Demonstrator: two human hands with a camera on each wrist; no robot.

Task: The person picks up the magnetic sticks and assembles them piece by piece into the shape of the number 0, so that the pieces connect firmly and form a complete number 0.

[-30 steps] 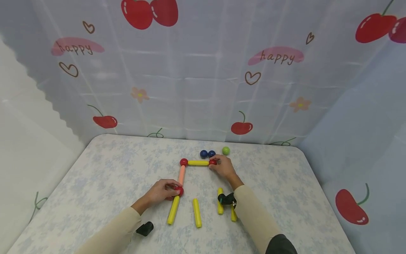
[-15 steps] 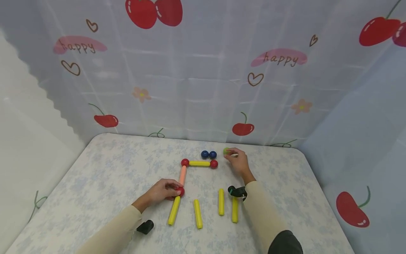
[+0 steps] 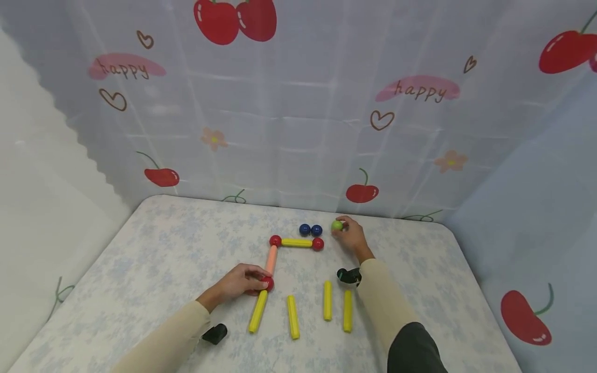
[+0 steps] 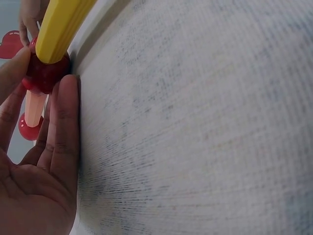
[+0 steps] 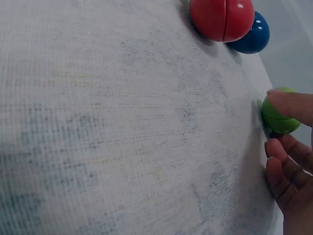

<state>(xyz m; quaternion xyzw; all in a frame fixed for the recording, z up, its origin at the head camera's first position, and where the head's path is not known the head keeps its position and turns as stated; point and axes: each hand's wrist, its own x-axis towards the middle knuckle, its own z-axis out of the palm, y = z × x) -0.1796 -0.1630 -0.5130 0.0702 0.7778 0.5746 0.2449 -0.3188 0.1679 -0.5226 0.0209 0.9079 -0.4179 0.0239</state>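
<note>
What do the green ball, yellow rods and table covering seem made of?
Green ball: likely smooth plastic, given its seam line.
Yellow rods: probably plastic, satin, with straight moulded-looking ridges.
Table covering: matte, perhaps woven cloth or textured vinyl, since a thread-like grid shows.

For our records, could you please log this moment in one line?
Left hand: holds red ball; right hand: holds green ball; blue balls: untouched

Head view: soft, even light. Wrist views: dimmer; white glints on glossy blue ball (image 5: pixel 253 38); soft shadow beside smooth green ball (image 5: pixel 279 123).
</note>
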